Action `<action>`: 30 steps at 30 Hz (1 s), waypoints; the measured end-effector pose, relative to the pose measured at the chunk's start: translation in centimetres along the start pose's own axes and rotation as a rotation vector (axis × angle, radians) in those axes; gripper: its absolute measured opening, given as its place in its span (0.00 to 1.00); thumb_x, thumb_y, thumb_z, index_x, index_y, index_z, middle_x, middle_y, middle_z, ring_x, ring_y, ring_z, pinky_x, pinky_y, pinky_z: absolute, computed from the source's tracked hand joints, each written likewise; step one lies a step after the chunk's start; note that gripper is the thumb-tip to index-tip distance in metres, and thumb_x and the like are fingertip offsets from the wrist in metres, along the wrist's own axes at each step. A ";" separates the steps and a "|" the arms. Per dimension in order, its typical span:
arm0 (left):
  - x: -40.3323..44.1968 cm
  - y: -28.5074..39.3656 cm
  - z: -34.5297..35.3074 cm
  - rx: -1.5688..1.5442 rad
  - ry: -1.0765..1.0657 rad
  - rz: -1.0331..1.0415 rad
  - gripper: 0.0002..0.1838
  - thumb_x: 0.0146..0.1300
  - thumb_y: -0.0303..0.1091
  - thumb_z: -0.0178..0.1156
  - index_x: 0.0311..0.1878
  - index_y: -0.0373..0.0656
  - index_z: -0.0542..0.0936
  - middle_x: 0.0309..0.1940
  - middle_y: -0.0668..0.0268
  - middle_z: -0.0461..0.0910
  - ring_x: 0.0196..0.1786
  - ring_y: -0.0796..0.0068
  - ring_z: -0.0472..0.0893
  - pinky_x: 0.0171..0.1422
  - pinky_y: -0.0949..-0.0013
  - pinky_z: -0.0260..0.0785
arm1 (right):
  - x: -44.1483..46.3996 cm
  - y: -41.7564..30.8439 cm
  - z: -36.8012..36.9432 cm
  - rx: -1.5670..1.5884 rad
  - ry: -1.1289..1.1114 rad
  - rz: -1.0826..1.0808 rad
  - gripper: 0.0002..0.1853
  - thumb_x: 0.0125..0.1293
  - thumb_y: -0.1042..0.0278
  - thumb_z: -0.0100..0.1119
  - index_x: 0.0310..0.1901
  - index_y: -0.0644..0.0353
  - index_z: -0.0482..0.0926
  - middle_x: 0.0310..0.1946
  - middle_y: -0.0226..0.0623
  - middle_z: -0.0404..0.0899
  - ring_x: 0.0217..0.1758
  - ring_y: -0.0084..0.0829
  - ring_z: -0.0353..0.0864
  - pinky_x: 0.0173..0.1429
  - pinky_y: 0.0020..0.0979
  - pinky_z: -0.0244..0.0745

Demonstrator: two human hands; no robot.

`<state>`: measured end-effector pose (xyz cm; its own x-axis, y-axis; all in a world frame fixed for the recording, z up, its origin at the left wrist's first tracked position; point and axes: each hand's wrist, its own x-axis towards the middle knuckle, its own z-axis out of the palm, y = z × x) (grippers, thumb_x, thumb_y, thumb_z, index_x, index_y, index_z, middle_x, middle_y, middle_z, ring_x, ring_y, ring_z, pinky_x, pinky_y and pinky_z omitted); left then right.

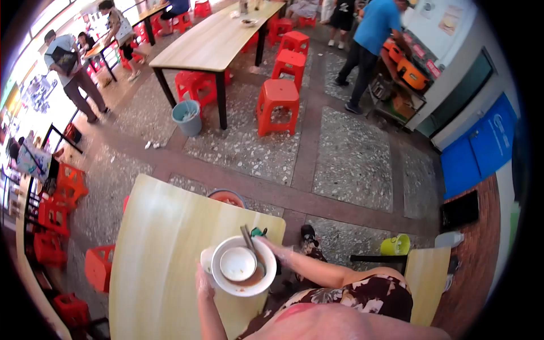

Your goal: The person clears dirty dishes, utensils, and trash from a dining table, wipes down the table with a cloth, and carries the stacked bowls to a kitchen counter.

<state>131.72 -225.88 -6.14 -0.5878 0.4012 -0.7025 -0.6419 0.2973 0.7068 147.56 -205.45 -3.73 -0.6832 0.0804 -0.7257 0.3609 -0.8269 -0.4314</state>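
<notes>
A large white bowl (271,272) is held over the corner of the near wooden table (164,243). Inside it lie a smaller white bowl (238,263), some brownish liquid and a dark long-handled utensil (247,237) leaning on the rim. My right hand (276,252), in a thin clear glove, grips the large bowl's right rim. Something small and green (259,232) shows beside its fingers. My left hand (204,282), also in clear plastic, is closed at the bowl's left side, against another white dish (207,260) whose shape is partly hidden.
A reddish basin (228,198) stands beyond the table edge. Red stools (279,106) line a long table (204,45), with a grey bucket (187,118) at its end. A person in blue (377,25) works at a side counter. A yellow-green bin (395,245) sits at right.
</notes>
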 end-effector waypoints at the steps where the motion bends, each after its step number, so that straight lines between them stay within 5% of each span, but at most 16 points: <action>1: 0.4 -0.5 2.0 -0.021 -0.069 0.030 0.36 0.67 0.63 0.37 0.60 0.40 0.71 0.54 0.59 0.75 0.56 0.64 0.74 0.61 0.61 0.66 | -2.1 -2.3 -1.5 -0.002 0.006 0.031 0.35 0.63 0.32 0.44 0.55 0.59 0.74 0.49 0.42 0.78 0.49 0.31 0.79 0.56 0.32 0.73; 5: 1.1 1.4 13.4 -0.038 -0.089 0.000 0.34 0.68 0.61 0.36 0.62 0.42 0.69 0.56 0.60 0.74 0.57 0.65 0.74 0.62 0.63 0.65 | -2.4 -7.7 -12.0 -0.005 -0.031 -0.006 0.33 0.65 0.35 0.43 0.55 0.59 0.75 0.49 0.42 0.79 0.49 0.31 0.80 0.56 0.31 0.74; 12: 4.0 7.0 37.3 -0.052 -0.124 0.043 0.33 0.70 0.59 0.35 0.61 0.41 0.71 0.54 0.61 0.76 0.55 0.68 0.76 0.60 0.65 0.68 | -8.7 -25.3 -26.5 -0.138 0.212 -0.061 0.42 0.56 0.29 0.51 0.57 0.63 0.72 0.52 0.43 0.77 0.51 0.37 0.78 0.59 0.35 0.69; 17: 6.9 13.8 53.7 -0.036 -0.204 -0.002 0.34 0.69 0.61 0.36 0.61 0.41 0.71 0.53 0.60 0.76 0.52 0.67 0.78 0.58 0.64 0.69 | -9.0 -37.6 -37.3 0.001 0.051 -0.106 0.39 0.62 0.31 0.42 0.61 0.59 0.69 0.57 0.41 0.74 0.56 0.33 0.76 0.61 0.33 0.68; 30: 29.8 30.4 92.1 0.209 -0.376 -0.110 0.37 0.66 0.65 0.38 0.55 0.39 0.76 0.48 0.59 0.78 0.47 0.66 0.77 0.53 0.62 0.68 | -10.5 -74.7 -55.6 0.247 0.127 -0.400 0.32 0.68 0.40 0.39 0.62 0.58 0.67 0.58 0.39 0.72 0.58 0.34 0.74 0.64 0.35 0.67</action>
<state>140.04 -125.06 2.07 -0.2762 0.6333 -0.7230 -0.5545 0.5094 0.6580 163.03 -113.56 6.34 -0.6496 0.4733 -0.5950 -0.0859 -0.8233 -0.5610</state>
